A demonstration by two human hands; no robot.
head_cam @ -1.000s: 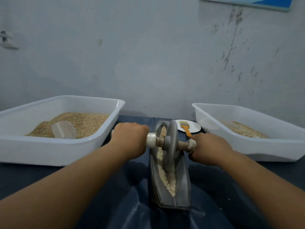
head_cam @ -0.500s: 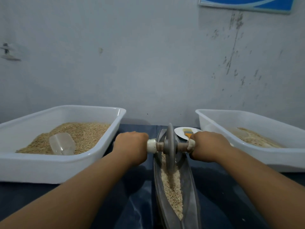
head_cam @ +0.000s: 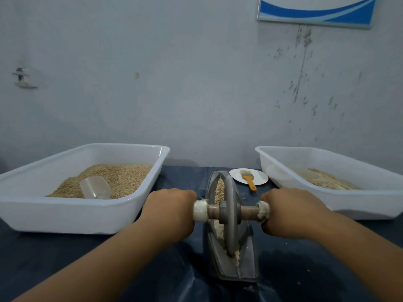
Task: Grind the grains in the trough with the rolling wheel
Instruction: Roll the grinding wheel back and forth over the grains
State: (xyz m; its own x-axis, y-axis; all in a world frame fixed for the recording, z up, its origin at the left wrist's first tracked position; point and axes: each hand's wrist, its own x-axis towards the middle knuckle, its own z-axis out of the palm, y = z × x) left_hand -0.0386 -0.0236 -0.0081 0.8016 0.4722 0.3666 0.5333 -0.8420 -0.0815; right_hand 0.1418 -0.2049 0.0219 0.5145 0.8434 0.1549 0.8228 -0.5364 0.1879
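A grey metal boat-shaped trough (head_cam: 248, 264) lies lengthwise in front of me on the dark blue cloth. Pale grains (head_cam: 219, 189) fill its groove. The grey rolling wheel (head_cam: 230, 216) stands upright in the groove near the trough's near half. A wooden axle with white ends runs through it. My left hand (head_cam: 170, 211) grips the axle's left end. My right hand (head_cam: 290, 212) grips the right end. Both fists hide the handle tips.
A white tub (head_cam: 65, 212) at the left holds grain and a clear scoop (head_cam: 94, 188). A second white tub (head_cam: 370, 203) at the right holds paler grain. A white plate (head_cam: 259, 178) with an orange-handled brush (head_cam: 248, 180) lies behind the trough. A grey wall stands close behind.
The wheel has rolled back toward me along the trough after reaching its far end, and both hands came with it. The camera has tilted a little.
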